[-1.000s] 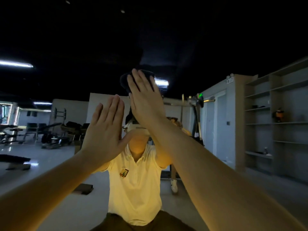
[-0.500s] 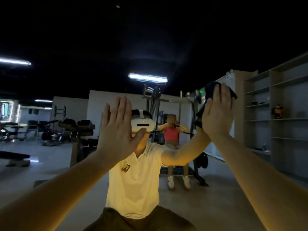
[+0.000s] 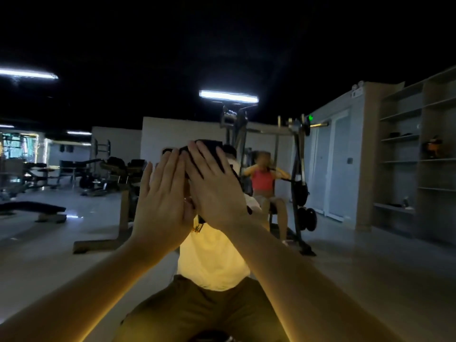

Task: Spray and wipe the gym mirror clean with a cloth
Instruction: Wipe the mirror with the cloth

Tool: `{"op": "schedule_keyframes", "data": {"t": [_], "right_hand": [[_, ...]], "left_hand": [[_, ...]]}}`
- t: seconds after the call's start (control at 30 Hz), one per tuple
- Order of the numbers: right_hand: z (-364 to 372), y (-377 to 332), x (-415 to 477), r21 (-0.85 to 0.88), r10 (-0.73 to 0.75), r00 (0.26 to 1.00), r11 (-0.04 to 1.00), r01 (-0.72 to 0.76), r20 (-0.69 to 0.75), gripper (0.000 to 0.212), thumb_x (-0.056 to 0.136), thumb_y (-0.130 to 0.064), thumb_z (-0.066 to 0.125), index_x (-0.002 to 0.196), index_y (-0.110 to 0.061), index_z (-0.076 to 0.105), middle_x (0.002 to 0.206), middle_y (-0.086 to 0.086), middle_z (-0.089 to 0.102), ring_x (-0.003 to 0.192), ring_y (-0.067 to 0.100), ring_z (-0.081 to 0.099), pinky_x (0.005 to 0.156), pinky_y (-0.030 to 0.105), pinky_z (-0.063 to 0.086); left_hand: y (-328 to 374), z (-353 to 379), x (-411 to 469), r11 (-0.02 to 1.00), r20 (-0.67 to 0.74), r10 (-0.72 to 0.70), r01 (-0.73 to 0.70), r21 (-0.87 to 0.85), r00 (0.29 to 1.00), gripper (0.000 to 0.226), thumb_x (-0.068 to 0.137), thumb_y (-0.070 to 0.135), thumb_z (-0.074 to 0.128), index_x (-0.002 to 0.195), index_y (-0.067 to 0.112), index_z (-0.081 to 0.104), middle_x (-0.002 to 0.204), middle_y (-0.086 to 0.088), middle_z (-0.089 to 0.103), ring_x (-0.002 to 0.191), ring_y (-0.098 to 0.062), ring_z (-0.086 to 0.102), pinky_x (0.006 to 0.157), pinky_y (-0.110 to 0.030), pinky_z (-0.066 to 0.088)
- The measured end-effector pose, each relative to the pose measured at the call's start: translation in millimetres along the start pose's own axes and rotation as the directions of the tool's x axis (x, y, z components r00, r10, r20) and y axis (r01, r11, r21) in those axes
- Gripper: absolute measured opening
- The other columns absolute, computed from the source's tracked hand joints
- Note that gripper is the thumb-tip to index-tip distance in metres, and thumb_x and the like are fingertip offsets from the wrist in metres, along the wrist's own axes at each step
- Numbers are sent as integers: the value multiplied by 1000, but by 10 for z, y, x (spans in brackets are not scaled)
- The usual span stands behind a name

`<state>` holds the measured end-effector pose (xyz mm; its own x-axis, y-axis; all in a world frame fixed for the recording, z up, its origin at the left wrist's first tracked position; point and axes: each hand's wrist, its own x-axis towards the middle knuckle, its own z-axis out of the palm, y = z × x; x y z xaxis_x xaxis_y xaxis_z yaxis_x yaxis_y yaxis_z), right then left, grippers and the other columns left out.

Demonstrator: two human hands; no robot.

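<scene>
Head view puts us close against the mirror (image 3: 74, 255), both arms raised. Our right hand (image 3: 214, 191) lies flat, fingers straight and slightly spread, pressing the dark cloth (image 3: 209, 149) onto the glass. The cloth peeks out above the fingertips. Our left hand (image 3: 160, 201) sits just beside it, fingers straight and together, holding nothing — palm toward the glass. Reflected beyond: our yellow shirt (image 3: 212, 257), a seated person in a red top (image 3: 262, 178), and shelves (image 3: 407, 154) at the right.
</scene>
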<state>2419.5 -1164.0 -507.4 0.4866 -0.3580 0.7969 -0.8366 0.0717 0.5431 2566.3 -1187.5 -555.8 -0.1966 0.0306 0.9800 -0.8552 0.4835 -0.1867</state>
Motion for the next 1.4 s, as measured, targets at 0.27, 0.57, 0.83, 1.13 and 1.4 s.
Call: {"op": "schedule_keyframes", "data": {"t": [0.27,0.57,0.83,1.13,1.4], "right_hand": [[33,1155,-792,43,356,930,934,-354,-88,57,108,-30,26,161,-9,25,170,14,21,158,29,15,128,54,14],[94,1147,-980,260,832,534,555,-790,-152,57,110,-29,25,161,-6,26,169,14,24,158,29,18,126,54,18],[228,-216,-940,192,336,935,931,-311,-116,57,108,-27,34,162,-10,27,170,14,12,159,27,7,129,52,7],[324,607,-1720,61,307,951,950,-305,-35,59,107,-30,39,160,-11,22,170,13,18,159,28,11,129,51,6],[423,863,-2087,262,875,471,483,-836,-110,56,110,-27,24,161,-5,26,169,14,23,158,29,18,124,57,22]], "left_hand": [[385,219,-152,997,190,-57,46,59,980,104,98,72,41,164,-3,12,173,-24,4,162,-36,1,130,-57,7],[392,162,-184,994,220,-86,69,84,972,105,98,74,40,164,-3,12,173,-24,4,162,-36,2,129,-58,11],[414,30,-806,997,204,-61,70,-38,977,86,97,41,59,162,-2,23,172,-21,17,161,-35,13,128,-60,17],[795,164,-956,982,220,-130,156,-105,967,98,96,55,58,164,-3,17,174,-20,8,162,-35,5,129,-59,13],[797,181,-984,988,213,-124,140,-61,969,100,96,62,54,162,-5,21,172,-24,12,161,-37,8,130,-56,11]]}}
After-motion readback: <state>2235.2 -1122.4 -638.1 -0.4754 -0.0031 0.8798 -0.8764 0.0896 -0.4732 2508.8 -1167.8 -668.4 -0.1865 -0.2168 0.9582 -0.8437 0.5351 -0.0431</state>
